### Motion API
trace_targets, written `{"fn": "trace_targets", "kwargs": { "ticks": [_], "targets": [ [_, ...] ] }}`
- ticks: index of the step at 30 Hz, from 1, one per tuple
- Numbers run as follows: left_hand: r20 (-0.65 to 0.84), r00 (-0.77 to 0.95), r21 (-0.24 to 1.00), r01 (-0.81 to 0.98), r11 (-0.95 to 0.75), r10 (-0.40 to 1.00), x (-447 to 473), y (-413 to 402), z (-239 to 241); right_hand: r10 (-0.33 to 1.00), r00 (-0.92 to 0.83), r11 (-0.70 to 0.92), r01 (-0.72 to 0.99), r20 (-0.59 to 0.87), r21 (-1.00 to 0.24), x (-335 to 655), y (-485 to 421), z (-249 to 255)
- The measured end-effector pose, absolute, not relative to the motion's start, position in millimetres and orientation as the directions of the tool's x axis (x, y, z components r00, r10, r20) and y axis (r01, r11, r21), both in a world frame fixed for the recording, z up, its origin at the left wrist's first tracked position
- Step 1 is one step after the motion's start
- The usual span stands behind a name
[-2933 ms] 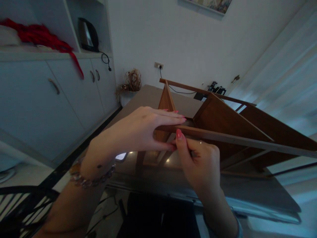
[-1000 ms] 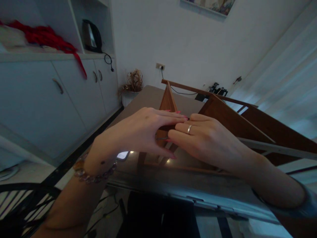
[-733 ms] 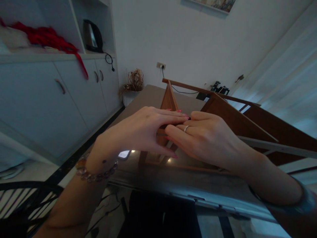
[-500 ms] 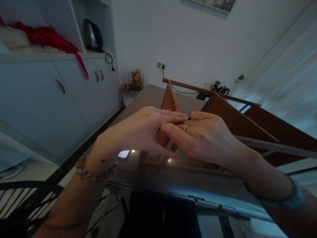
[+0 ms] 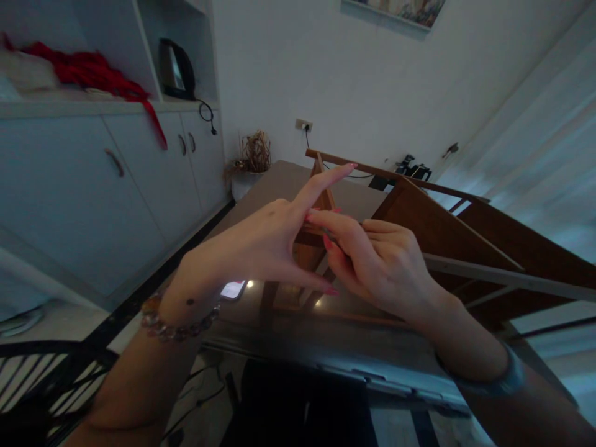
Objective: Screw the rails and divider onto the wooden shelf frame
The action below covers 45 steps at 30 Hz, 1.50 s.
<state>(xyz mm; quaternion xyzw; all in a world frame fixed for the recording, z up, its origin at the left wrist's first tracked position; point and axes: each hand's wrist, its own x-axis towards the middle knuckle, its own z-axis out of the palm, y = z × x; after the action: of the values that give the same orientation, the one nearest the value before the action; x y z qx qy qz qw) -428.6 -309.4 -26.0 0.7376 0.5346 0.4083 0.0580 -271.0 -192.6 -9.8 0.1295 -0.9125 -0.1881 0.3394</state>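
Observation:
A brown wooden shelf frame [image 5: 433,230] lies tilted on a glass-topped table [image 5: 279,180]. My left hand [image 5: 261,248] holds the frame's near left corner, thumb underneath and fingers over the rail, with the index finger lifted and pointing up. My right hand [image 5: 382,267] meets it at that corner, its fingertips pinched together against the rail. Whatever the pinch holds is too small and too hidden to name. A beaded bracelet sits on my left wrist.
A lit phone [image 5: 233,289] lies on the table under my left hand. White cabinets [image 5: 69,186] stand at the left with a kettle [image 5: 176,69] and red cloth [image 5: 93,68] on top. A black chair [image 5: 41,379] is at the lower left, a dried plant [image 5: 251,155] beyond the table.
My right hand has turned from lying flat over the rail to a pinch at the corner. My left index finger has lifted off the frame. The frame has not moved.

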Motion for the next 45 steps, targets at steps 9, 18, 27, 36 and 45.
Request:
{"fn": "trace_targets", "kwargs": {
  "ticks": [9, 18, 27, 36, 45],
  "targets": [
    [0.553, 0.155, 0.417, 0.799, -0.433, 0.818, -428.2, -308.7, -25.3, 0.002, -0.743, 0.997, 0.052, 0.669, 0.055, -261.5, -208.1, -18.0],
    [0.557, 0.171, 0.383, 0.816, -0.434, 0.813, -427.0, -306.6, -22.6, 0.009, -0.836, 0.995, 0.064, 0.549, 0.081, -251.6, -210.7, 1.3],
    [0.556, 0.161, 0.371, 0.830, -0.417, 0.815, -427.3, -306.9, -23.9, -0.374, -0.859, 0.778, -0.086, 0.349, 0.623, -224.5, -179.8, 26.4],
    [0.578, 0.160, 0.343, 0.842, -0.416, 0.800, -427.2, -305.8, -26.3, -0.451, -0.779, 0.728, -0.039, 0.436, 0.685, -231.8, -180.5, 25.3],
    [0.581, 0.179, 0.317, 0.849, -0.424, 0.794, -428.9, -304.7, -28.1, -0.226, -0.687, 0.840, 0.221, 0.690, 0.495, -236.3, -202.5, -28.0]
  ]
}}
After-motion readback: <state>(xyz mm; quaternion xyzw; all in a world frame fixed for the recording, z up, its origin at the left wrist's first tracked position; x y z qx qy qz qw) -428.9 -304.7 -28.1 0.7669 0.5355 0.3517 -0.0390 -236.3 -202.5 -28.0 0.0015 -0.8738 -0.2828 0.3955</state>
